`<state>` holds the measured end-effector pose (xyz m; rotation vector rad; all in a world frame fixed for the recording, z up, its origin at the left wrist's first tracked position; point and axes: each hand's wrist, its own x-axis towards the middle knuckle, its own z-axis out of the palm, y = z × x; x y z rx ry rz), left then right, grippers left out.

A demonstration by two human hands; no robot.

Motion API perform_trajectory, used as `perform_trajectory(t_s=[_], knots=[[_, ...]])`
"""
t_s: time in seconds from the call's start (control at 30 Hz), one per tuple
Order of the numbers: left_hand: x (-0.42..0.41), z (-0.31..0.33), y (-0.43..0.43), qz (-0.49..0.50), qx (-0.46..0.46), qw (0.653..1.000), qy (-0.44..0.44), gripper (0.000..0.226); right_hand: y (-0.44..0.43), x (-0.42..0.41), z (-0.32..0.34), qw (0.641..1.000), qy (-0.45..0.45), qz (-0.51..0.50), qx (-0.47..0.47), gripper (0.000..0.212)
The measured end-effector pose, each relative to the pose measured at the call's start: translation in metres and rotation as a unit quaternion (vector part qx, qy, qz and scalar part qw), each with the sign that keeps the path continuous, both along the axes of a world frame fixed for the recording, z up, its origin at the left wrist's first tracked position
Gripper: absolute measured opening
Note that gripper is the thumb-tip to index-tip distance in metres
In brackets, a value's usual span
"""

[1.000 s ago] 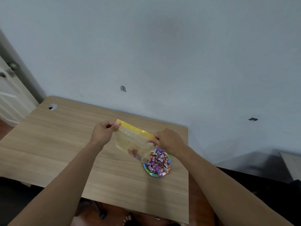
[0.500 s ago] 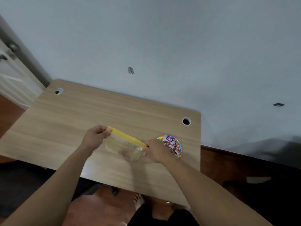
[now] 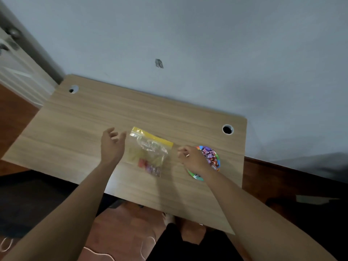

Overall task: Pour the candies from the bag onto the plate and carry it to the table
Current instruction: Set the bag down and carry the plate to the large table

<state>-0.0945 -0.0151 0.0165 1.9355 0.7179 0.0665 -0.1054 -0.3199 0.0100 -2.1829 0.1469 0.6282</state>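
Bag [image 3: 150, 151] flat on bench [image 3: 75, 129], between both hands; left hand [image 3: 112, 146] grip wide, empty; right hand [image 3: 194, 160] over plate [image 3: 195, 176], grip loose, empty.

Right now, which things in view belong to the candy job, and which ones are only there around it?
For the job:
- bag, lying flat on the desk, a few candies still inside
- plate of candies
- left hand, open, beside the bag
- right hand, over the plate

Just around:
- desk
- cable holes
- door
- wall
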Motion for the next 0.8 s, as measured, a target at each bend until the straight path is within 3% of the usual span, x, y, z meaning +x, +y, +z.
perform_trajectory(t_s=[0.07,0.17,0.3,0.43,0.6,0.8], knots=[[0.004,-0.004,-0.015,-0.010,0.001,1.000,-0.015,0.046,-0.027,0.007,-0.001,0.999,0.011,-0.031,-0.017,0.029],[0.011,-0.014,-0.048,-0.067,-0.071,0.995,0.018,0.031,-0.073,0.015,-0.009,0.995,0.019,-0.077,-0.060,0.029],[0.016,-0.035,-0.100,-0.145,-0.164,0.970,0.109,0.028,-0.129,0.010,-0.029,0.986,0.059,-0.129,-0.088,0.032],[0.015,-0.064,-0.143,-0.170,-0.199,0.950,0.170,0.030,-0.165,-0.004,-0.052,0.973,0.118,-0.181,-0.080,0.031],[0.012,-0.096,-0.183,-0.163,-0.190,0.945,0.209,0.031,-0.179,-0.020,-0.079,0.953,0.194,-0.233,-0.011,0.019],[0.012,-0.128,-0.216,-0.178,-0.113,0.955,0.210,0.032,-0.182,-0.021,-0.108,0.931,0.241,-0.268,0.050,0.011]])
